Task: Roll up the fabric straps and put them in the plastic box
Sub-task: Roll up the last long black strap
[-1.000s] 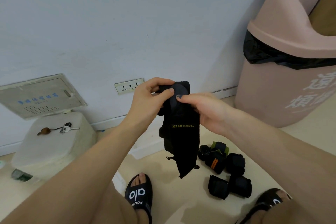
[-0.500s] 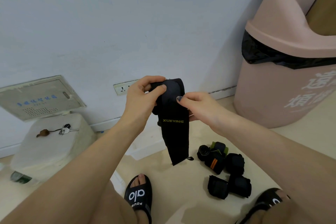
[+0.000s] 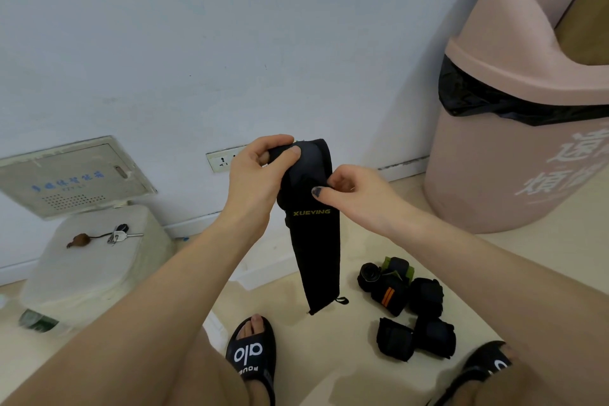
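Observation:
I hold a black fabric strap (image 3: 315, 250) with yellow lettering in front of me, above the floor. My left hand (image 3: 255, 175) grips its rolled top end, thumb pressed on the roll. My right hand (image 3: 349, 189) pinches the strap's right edge just below the roll. The loose tail hangs straight down to a small loop at its end. Several rolled straps (image 3: 408, 310) lie in a heap on the floor to the lower right, one with orange stripes, one with green. A white plastic box (image 3: 89, 273) with its lid on stands at the left by the wall.
A keyring with keys (image 3: 108, 237) lies on the box lid. A large pink bin (image 3: 527, 92) with a black liner stands at the right. A wall socket (image 3: 224, 160) sits behind my hands. My feet in black slippers (image 3: 252, 353) rest on the pale floor.
The roll at the top has grown and the hanging tail has shortened and straightened. My right hand slid down from the roll to pinch the strap's edge.

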Demonstrator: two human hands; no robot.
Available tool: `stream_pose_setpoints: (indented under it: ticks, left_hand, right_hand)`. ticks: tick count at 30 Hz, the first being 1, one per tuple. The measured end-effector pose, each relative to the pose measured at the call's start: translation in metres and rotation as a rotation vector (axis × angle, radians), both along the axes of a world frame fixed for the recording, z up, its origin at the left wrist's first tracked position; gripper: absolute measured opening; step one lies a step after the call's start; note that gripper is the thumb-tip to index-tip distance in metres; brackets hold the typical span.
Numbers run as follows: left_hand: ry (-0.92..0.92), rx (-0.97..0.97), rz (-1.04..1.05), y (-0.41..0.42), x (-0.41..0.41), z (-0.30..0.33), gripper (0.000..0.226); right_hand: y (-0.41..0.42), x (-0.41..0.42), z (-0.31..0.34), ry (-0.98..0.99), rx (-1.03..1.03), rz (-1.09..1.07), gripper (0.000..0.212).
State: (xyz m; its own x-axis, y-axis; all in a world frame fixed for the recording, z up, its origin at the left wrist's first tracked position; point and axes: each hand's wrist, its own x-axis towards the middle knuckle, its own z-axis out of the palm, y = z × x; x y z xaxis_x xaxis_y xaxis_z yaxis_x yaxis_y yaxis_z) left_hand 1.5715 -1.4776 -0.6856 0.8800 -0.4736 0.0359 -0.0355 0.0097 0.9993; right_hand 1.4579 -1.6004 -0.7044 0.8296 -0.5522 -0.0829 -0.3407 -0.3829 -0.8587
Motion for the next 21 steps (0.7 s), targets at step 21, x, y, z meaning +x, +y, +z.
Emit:
stream_pose_setpoints:
  ticks: [21]
  left_hand:
    - [0.169, 0.016, -0.013, -0.018, -0.011, -0.009, 0.021]
  right_hand:
    - [0.012, -0.003, 0.008, -0.079, 0.006, -0.116, 0.032]
